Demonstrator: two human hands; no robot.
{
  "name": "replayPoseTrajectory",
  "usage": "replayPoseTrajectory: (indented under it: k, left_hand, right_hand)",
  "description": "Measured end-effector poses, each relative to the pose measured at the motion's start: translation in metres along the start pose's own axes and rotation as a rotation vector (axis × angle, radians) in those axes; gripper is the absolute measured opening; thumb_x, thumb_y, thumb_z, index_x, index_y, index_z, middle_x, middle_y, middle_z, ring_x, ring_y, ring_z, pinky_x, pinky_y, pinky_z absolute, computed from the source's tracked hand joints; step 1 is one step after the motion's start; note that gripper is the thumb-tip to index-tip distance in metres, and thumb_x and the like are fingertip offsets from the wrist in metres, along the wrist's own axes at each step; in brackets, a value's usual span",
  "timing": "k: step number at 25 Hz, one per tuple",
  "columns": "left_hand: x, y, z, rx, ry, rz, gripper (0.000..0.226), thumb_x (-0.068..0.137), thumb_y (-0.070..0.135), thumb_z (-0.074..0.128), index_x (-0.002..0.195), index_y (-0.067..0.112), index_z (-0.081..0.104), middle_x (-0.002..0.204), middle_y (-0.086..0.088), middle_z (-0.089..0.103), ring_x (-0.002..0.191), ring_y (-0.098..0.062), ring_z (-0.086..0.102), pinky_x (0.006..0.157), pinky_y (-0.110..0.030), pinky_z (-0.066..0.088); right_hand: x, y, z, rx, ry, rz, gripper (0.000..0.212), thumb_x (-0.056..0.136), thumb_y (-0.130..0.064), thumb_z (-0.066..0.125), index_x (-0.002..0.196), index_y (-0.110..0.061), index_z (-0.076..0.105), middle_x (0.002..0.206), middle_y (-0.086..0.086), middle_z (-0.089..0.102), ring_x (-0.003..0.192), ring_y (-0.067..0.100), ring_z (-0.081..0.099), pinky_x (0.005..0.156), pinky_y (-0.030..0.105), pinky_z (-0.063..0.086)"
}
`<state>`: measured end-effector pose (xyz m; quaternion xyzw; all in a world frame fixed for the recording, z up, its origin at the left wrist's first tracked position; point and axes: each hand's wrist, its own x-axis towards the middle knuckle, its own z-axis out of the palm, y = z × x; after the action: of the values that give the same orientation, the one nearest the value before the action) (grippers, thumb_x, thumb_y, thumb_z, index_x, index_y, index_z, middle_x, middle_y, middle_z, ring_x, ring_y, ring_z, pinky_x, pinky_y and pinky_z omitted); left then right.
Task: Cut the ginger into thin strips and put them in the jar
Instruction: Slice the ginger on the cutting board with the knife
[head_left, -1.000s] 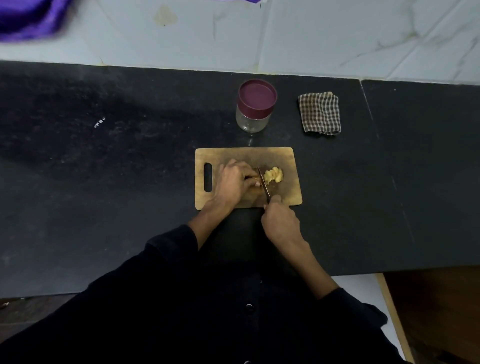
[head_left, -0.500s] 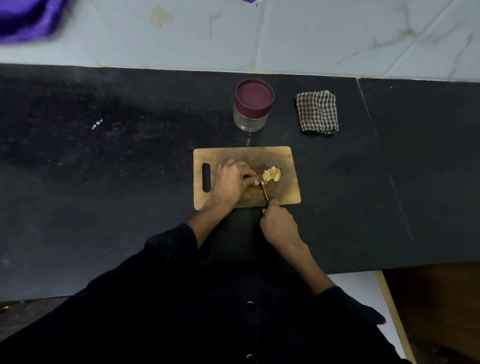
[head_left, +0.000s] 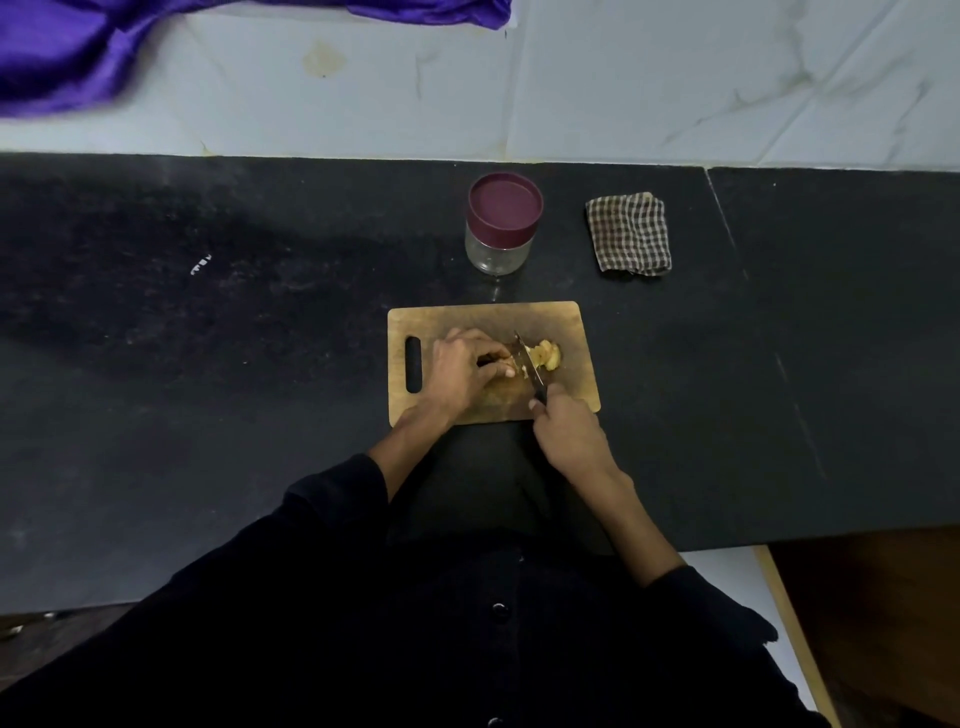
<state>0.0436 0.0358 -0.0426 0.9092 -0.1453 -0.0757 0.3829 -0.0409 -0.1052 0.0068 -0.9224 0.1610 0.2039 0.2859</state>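
A wooden cutting board (head_left: 566, 322) lies on the black counter. On it sits a small heap of pale yellow cut ginger (head_left: 546, 355). My left hand (head_left: 465, 366) rests on the board with curled fingers pinching the uncut ginger, which is mostly hidden under the fingertips. My right hand (head_left: 569, 434) grips the handle of a knife (head_left: 529, 360), whose blade stands on the board between my left fingertips and the cut heap. A glass jar (head_left: 501, 223) with a maroon lid on stands behind the board.
A folded checked cloth (head_left: 629, 234) lies to the right of the jar. Purple fabric (head_left: 78, 47) hangs at the top left over the tiled wall. The counter's front edge runs just before my body.
The knife blade has shifted slightly along the ginger between strokes. The view has tilted a little; hands stay on the board.
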Motion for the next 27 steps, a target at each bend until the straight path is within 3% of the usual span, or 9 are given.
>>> replayPoseTrajectory:
  k: [5,7,12,16,19,23,27]
  left_hand:
    - [0.008,0.0,-0.006,0.059,-0.069,0.022,0.023,0.076,0.024,0.077,0.099,0.021,0.074,0.104,0.004,0.07,0.103,-0.013,0.056,0.097,-0.032,0.04]
    - [0.013,0.003,-0.009,0.083,-0.111,0.027,0.022,0.076,0.027,0.078,0.097,0.023,0.075,0.103,0.005,0.07,0.102,-0.012,0.059,0.099,-0.034,0.041]
    - [0.015,0.004,-0.012,0.089,-0.136,0.039,0.021,0.076,0.026,0.078,0.096,0.023,0.075,0.103,0.005,0.071,0.102,-0.01,0.059,0.101,-0.034,0.04]
    - [0.013,0.005,-0.011,0.083,-0.136,0.04,0.022,0.076,0.026,0.077,0.098,0.023,0.074,0.104,0.004,0.071,0.103,-0.01,0.059,0.101,-0.033,0.04]
    - [0.012,0.003,-0.01,0.092,-0.117,0.058,0.022,0.076,0.027,0.077,0.097,0.025,0.074,0.103,0.006,0.071,0.102,-0.009,0.06,0.101,-0.036,0.041]
    - [0.008,0.003,-0.008,0.097,-0.086,0.043,0.024,0.076,0.027,0.077,0.1,0.023,0.073,0.104,0.006,0.069,0.102,-0.011,0.057,0.097,-0.034,0.042]
    - [0.006,0.004,-0.009,0.096,-0.058,0.042,0.025,0.077,0.026,0.076,0.102,0.02,0.072,0.107,0.004,0.069,0.105,-0.013,0.055,0.094,-0.027,0.034]
  right_hand:
    - [0.008,0.001,-0.005,0.128,-0.027,0.033,0.02,0.103,-0.031,0.044,0.109,-0.014,0.054,0.099,0.008,0.062,0.093,0.025,0.063,0.085,0.05,0.053]
    - [0.007,0.003,-0.005,0.133,-0.037,0.04,0.021,0.103,-0.032,0.044,0.109,-0.014,0.054,0.1,0.009,0.063,0.093,0.026,0.063,0.085,0.051,0.053]
    - [0.004,0.007,-0.007,0.187,0.008,0.033,0.019,0.104,-0.032,0.044,0.108,-0.016,0.053,0.095,0.006,0.061,0.086,0.021,0.062,0.073,0.041,0.052]
    - [0.003,0.008,-0.012,0.265,0.046,0.021,0.016,0.104,-0.034,0.044,0.104,-0.02,0.052,0.094,0.005,0.061,0.083,0.021,0.062,0.073,0.044,0.056]
    - [0.003,0.007,-0.014,0.329,0.045,0.005,0.012,0.104,-0.033,0.044,0.095,-0.026,0.051,0.088,0.002,0.059,0.075,0.016,0.059,0.066,0.039,0.052]
    - [0.004,0.005,-0.011,0.04,0.073,0.022,0.011,0.104,-0.031,0.045,0.102,-0.021,0.05,0.085,-0.004,0.055,0.078,0.012,0.057,0.072,0.037,0.049]
    - [0.006,0.004,-0.009,0.095,0.051,0.026,0.016,0.103,-0.03,0.046,0.109,-0.018,0.054,0.09,-0.001,0.059,0.084,0.015,0.06,0.074,0.038,0.051]
